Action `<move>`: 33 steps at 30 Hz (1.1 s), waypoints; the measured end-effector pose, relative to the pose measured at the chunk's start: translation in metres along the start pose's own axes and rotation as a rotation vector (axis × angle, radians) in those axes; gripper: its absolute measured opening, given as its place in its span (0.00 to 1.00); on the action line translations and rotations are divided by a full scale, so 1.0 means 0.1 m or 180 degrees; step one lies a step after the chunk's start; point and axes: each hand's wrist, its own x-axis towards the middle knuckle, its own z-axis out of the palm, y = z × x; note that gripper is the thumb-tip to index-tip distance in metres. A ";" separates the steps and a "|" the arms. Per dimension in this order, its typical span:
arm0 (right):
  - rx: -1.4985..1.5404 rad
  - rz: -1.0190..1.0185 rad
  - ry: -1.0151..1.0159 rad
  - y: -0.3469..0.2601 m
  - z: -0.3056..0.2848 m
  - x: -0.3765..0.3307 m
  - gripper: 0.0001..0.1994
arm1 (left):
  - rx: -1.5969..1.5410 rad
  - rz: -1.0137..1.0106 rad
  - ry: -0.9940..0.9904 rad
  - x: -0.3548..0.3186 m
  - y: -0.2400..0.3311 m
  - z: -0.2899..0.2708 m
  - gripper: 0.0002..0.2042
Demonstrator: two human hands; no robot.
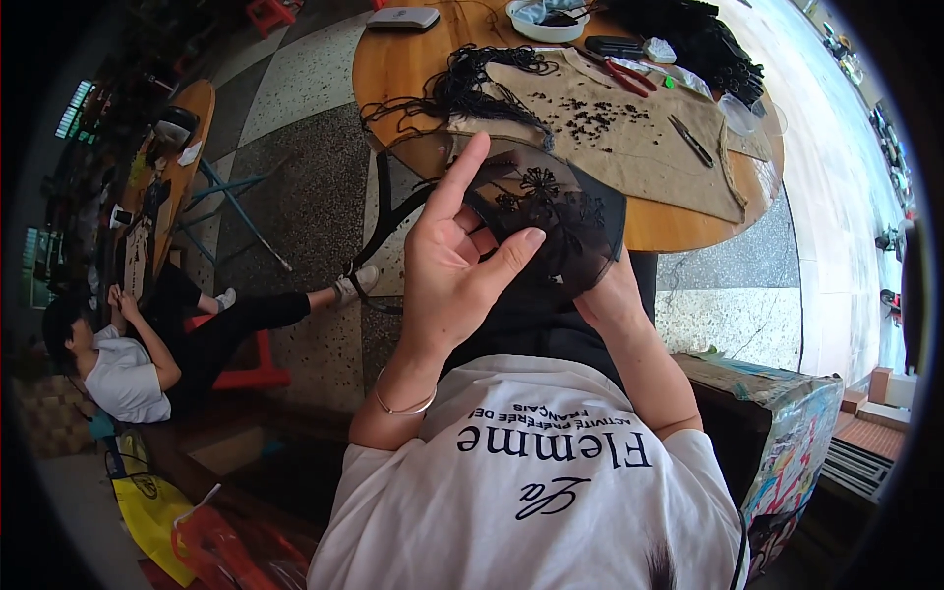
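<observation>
A sheer black fabric piece (560, 216) with a dark floral pattern and a solid black border is spread between my hands, over my lap at the table's near edge. My left hand (452, 265) has its index finger and thumb stretched out, while the other fingers curl at the fabric's left edge. My right hand (612, 290) grips the lower right part from beneath, its fingers mostly hidden by the fabric. A black strap (393, 211) hangs off to the left. Beyond lies a tan cloth (659, 162) scattered with small black beads (590, 123).
On the round wooden table (403, 69) lie black cords (477, 88), red-handled pliers (632, 79), black snips (691, 141), a white bowl (547, 22) and a grey case (403, 19). A seated person (128, 364) is at left beside another table. A paper-covered box (777, 413) stands at my right.
</observation>
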 end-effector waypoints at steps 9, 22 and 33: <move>0.0304 0.0129 0.0117 -0.01 -0.01 0.00 0.22 | 0.0063 -0.0131 -0.0120 0.01 0.00 0.00 0.36; -0.0164 -0.0281 0.0045 0.09 -0.09 0.01 0.19 | -0.0135 -0.0217 -0.0004 0.03 0.00 0.01 0.35; -0.0435 -0.0172 0.0408 0.09 -0.10 -0.02 0.15 | -0.0255 -0.0456 -0.0082 0.03 0.02 0.03 0.34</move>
